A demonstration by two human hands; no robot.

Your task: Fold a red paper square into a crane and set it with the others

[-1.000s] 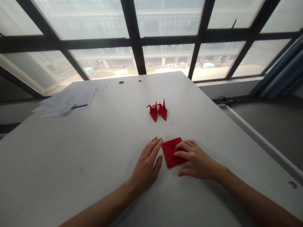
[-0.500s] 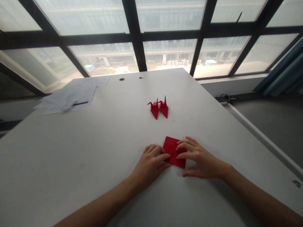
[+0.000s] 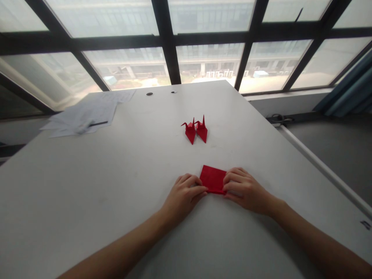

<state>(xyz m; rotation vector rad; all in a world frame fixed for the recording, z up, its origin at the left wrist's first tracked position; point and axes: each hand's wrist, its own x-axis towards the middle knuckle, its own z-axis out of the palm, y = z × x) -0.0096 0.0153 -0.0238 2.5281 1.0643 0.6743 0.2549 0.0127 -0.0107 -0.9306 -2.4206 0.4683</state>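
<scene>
A folded piece of red paper [image 3: 213, 179] lies flat on the white table [image 3: 116, 174] in front of me. My left hand [image 3: 183, 195] pinches its near left corner with curled fingers. My right hand [image 3: 244, 190] grips its near right corner, fingers bent over the edge. Farther back stand two finished red paper cranes [image 3: 197, 131], side by side and touching, well beyond both hands.
A loose pile of white papers [image 3: 84, 116] with a dark pen [image 3: 98, 124] lies at the far left of the table. Two small round holes [image 3: 149, 93] mark the table's far edge. Large windows rise behind; the table's right edge drops to a grey floor.
The red paper has turned from a diamond position to lie square to me. My left hand moved from beside it onto its left corner; my right hand slid to its right corner.
</scene>
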